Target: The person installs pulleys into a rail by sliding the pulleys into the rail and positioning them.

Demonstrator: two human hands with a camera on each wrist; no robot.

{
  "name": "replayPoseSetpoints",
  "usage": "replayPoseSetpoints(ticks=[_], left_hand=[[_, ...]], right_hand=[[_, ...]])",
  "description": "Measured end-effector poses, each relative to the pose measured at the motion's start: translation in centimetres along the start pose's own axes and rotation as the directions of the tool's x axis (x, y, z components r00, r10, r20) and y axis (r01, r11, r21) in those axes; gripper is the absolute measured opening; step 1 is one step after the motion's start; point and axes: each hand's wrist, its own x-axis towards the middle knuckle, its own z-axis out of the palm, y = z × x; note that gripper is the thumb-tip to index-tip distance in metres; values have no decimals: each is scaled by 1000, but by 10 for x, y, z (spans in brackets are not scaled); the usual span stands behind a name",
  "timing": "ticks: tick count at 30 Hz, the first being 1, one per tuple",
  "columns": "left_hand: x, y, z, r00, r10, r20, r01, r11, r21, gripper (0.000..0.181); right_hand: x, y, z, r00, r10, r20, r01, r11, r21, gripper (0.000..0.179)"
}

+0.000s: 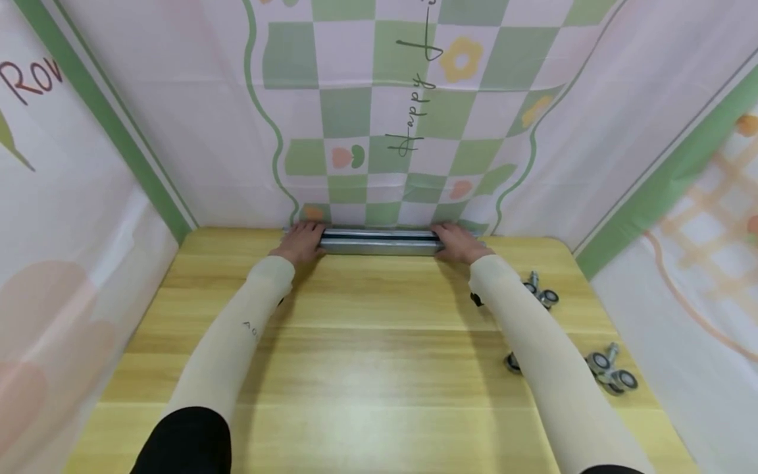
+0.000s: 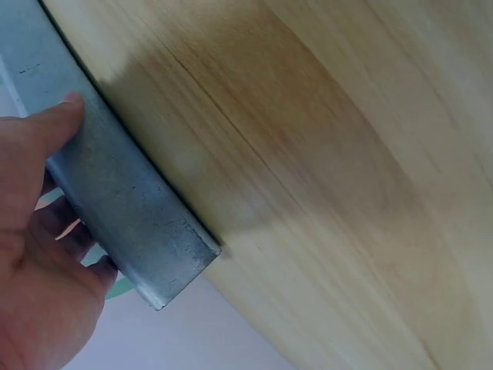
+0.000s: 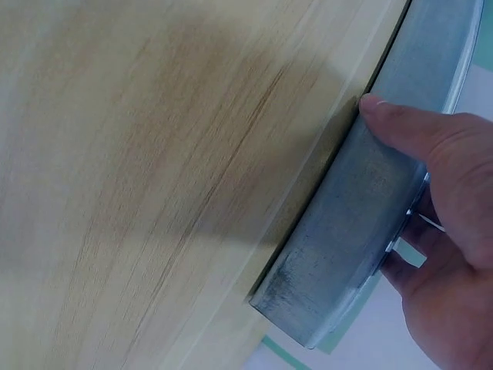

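Observation:
A grey metal channel rail (image 1: 379,246) with a slot along its top lies across the far edge of the wooden table (image 1: 367,368). Near its left end my left hand (image 1: 301,242) grips it, thumb on the near face and fingers over the top to the far side. My right hand (image 1: 458,243) holds the right end the same way. The left wrist view shows the rail's squared end (image 2: 166,254) sticking out past my fingers. In the right wrist view the other end (image 3: 308,301) lies along the wood, below my thumb.
Metal roller pieces with small wheels and a bolt lie at the table's right: one (image 1: 612,372) near the edge, another (image 1: 540,293) farther back, a third (image 1: 512,362) partly behind my right sleeve. A printed cloth (image 1: 349,112) hangs right behind the far edge.

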Motion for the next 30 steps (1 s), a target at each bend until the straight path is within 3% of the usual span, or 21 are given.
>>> replayPoseSetpoints(ticks=[14,24,30], left_hand=[[-3,3,-6,999,-14,29,13,1000,21,63],[-27,7,-17,999,19,46,-19,1000,2,59],[-45,7,-19,998,23,53,-24,1000,17,52]], right_hand=[[-4,-3,-2,999,-40,2,40,997,-67,76],[-22,-12,-3,997,-79,27,82,990,-112,59],[-38,-27,-5,994,-102,36,106,989,-105,61]])
